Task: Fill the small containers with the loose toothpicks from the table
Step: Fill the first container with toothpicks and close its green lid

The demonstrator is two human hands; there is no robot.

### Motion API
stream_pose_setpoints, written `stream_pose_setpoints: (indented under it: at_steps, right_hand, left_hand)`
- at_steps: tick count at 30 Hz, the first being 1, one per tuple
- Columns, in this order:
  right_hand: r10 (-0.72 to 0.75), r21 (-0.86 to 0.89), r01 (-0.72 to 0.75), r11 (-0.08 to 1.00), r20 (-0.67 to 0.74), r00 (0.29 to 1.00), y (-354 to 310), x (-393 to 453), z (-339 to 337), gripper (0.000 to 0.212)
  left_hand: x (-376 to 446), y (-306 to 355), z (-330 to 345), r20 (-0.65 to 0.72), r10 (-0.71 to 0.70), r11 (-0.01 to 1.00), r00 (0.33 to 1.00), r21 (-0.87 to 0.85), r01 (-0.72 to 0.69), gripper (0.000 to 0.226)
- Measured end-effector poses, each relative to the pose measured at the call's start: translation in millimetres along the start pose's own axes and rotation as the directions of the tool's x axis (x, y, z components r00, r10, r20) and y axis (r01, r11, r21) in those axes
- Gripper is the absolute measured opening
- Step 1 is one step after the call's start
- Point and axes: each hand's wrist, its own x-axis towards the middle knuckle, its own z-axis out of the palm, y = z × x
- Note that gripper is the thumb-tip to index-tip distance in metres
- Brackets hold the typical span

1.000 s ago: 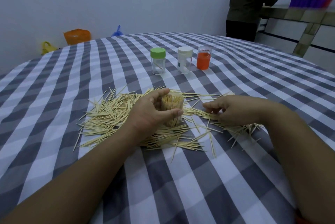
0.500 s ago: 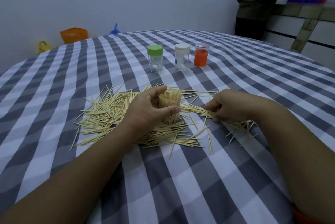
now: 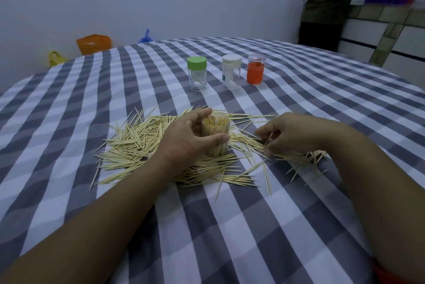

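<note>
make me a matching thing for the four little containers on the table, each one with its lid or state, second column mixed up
Column one:
1. far left container
2. far middle container
3. far right container
4. container in the left hand

Column two:
A. packed with upright toothpicks, no lid
B. white lid
C. green lid, nearly empty
D. orange lower part, clear top

Pairs: 1-C, 2-B, 3-D, 4-A
</note>
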Motion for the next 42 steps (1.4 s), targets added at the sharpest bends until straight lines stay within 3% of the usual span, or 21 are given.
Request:
stream_pose_setpoints:
  at_steps: [4,7,13,24,29,33,35,38,42]
  right_hand:
    - [0.053,-0.141,-0.040,0.989,0.093,0.994,-2,-7,-2,0.063]
    - [0.078,-0.208,-0.066,0.976,0.048,0.996,-2,-5,-1,0.053]
    - [0.051,-0.115,-0.059,0.992,-0.071,0.996,2,2,4,0.025]
    - [-0.051,0.110,0.085,0.990,-0.282,0.958,-2,20,21,0.015]
    - [-0.030,0.146,0.074,0.986,-0.286,0.958,1,23,19,0.028]
    - [-0.068,0.028,0.072,0.997,-0.130,0.989,0,23,24,0.066]
    - [-0.058,-0.065,0.052,0.997,-0.106,0.993,-2,24,27,0.059]
    - [-0.094,-0.141,0.073,0.987,-0.152,0.984,-3,28,30,0.029]
    - [-0.098,-0.193,0.053,0.980,-0.231,0.968,-3,33,34,0.027]
  left_hand:
    - [-1,-1,-1,0.001,-0.004,1.000,1.000,-0.001,0.004,0.089]
    - [0,0,0,0.001,-0.001,1.000,1.000,0.001,0.001,0.087]
    - [0,0,0,-0.004,0.005,1.000,1.000,0.003,-0.005,0.086]
    - [1,-2,0,-0.011,0.014,1.000,1.000,0.028,-0.014,0.076]
    - [0,0,0,0.001,0.014,1.000,1.000,0.010,-0.014,0.081]
    - [0,0,0,-0.001,0.016,1.000,1.000,0.013,-0.016,0.086]
    - [0,0,0,-0.003,0.019,1.000,1.000,0.012,-0.019,0.088]
    - [-1,1,-1,-0.003,0.020,1.000,1.000,0.023,-0.020,0.090]
    - [-1,0,-1,-0.002,0.025,0.999,1.000,0.048,-0.025,0.080]
